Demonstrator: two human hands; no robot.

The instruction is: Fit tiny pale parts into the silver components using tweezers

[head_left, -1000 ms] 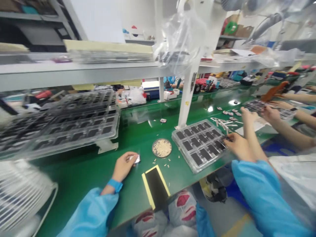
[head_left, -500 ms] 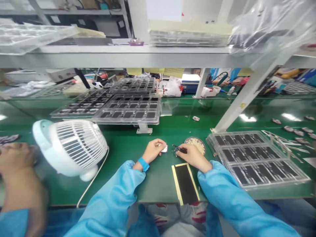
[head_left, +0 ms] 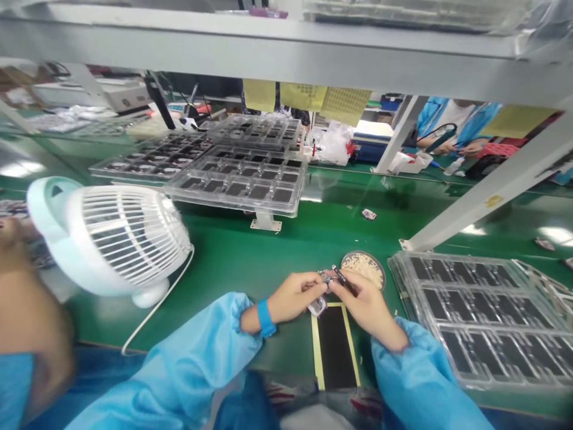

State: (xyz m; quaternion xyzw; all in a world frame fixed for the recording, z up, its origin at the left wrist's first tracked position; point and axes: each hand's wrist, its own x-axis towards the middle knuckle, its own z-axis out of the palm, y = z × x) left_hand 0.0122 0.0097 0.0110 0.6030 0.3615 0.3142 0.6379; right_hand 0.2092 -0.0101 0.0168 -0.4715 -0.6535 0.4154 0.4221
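Workbench: green mat (head_left: 250, 263) under a grey shelf, running the full width of the view.
Fan: white desk fan (head_left: 116, 236) at the left, grille facing right, cord trailing toward the near edge.
Far trays: clear compartment trays (head_left: 242, 179) on a raised stand behind the hands, dark parts in the pockets.
Right tray: clear tray (head_left: 487, 316) of dark rectangular parts, just right of the hands.
Black pad: dark strip with yellow edges (head_left: 335, 349) lying at the near edge, directly beneath the hands.
Dish: round dish of pale small pieces (head_left: 366, 267), just beyond the right hand.
Left hand (head_left: 293, 297): fingers pinched together on a small silver component (head_left: 319, 306), held just above the pad's far end.
Right hand (head_left: 364, 304): closed around dark tweezers (head_left: 344, 279), tips meeting the component at the left fingertips.
Component: tiny, shiny, blurred; detail cannot be told.
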